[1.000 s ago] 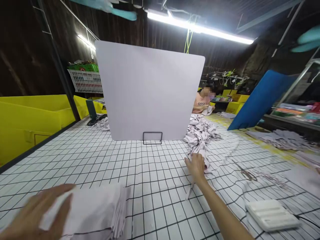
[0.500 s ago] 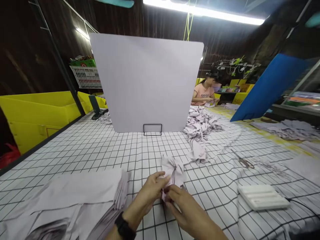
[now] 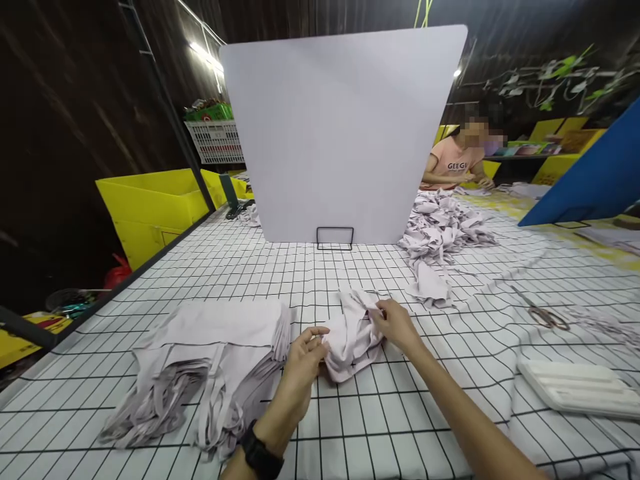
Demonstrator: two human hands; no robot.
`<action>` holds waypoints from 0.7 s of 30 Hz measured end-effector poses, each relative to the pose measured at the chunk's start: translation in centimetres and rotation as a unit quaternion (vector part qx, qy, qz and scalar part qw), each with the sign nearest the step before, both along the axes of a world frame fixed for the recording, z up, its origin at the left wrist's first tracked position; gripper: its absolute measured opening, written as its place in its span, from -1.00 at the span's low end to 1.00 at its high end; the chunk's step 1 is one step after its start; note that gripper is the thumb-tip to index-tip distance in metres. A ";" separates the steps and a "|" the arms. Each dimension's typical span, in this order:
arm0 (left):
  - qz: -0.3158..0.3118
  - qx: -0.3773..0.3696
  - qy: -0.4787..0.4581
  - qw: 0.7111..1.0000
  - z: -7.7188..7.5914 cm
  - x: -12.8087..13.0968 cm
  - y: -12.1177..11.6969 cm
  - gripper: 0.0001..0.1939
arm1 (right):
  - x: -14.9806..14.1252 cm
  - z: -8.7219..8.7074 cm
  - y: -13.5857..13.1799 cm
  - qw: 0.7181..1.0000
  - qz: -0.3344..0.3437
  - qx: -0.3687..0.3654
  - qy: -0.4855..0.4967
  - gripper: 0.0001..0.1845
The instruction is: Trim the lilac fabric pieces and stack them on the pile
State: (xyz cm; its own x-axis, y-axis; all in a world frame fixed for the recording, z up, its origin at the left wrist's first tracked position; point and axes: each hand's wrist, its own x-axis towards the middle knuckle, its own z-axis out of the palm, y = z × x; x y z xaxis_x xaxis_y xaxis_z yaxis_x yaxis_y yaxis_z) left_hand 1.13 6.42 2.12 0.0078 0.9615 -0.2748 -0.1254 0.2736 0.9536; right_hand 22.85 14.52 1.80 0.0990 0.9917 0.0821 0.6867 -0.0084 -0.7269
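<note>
A crumpled pale lilac fabric garment (image 3: 347,337) lies on the grid-patterned tablecloth in front of me, partly lifted. My left hand (image 3: 300,370), with a black watch on the wrist, pinches its left edge. On the upper right side, my right hand (image 3: 397,327) grips a fold of the same garment, fingers closed. Just left of my left hand sits a stack of matching garments (image 3: 215,327), laid flat with straps trailing toward me. Beyond my right hand lies a loose cloth piece (image 3: 431,283), at the near end of a heap of pale cloth (image 3: 447,227).
A large white board (image 3: 345,133) stands on a wire foot (image 3: 335,238) ahead. Scissors (image 3: 545,317) and a white flat device (image 3: 583,388) are on the right. A blue board (image 3: 595,167) leans farther back. Another person (image 3: 457,163) sits behind the heap. Yellow bins (image 3: 155,207) line the left.
My hands have moved apart, the right one up and to the right, spreading the garment that was bunched between them. The view has shifted, bringing the stack of garments more fully into sight.
</note>
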 end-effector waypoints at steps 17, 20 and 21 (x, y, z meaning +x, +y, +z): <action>-0.121 0.170 0.554 0.806 1.7 2.7 1.1 -0.78 | 1.4 -0.1 1.2 0.998 -0.045 0.013 -0.053 -0.80; -0.049 0.261 0.552 0.790 1.4 1.3 0.1 -0.77 | 3.0 0.4 -1.4 0.994 -0.087 0.058 -0.037 -0.84; -0.026 0.318 0.548 0.774 1.2 0.8 -0.4 -0.76 | 3.6 0.4 -2.6 0.991 -0.108 0.074 -0.032 -0.82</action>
State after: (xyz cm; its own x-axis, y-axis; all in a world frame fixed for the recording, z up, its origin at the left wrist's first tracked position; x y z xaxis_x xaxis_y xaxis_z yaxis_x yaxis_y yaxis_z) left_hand 1.94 5.98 3.35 0.1479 0.9115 0.3839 0.8484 -0.3164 0.4243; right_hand 26.48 11.88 2.19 0.2971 0.9247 0.2379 0.7251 -0.0564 -0.6863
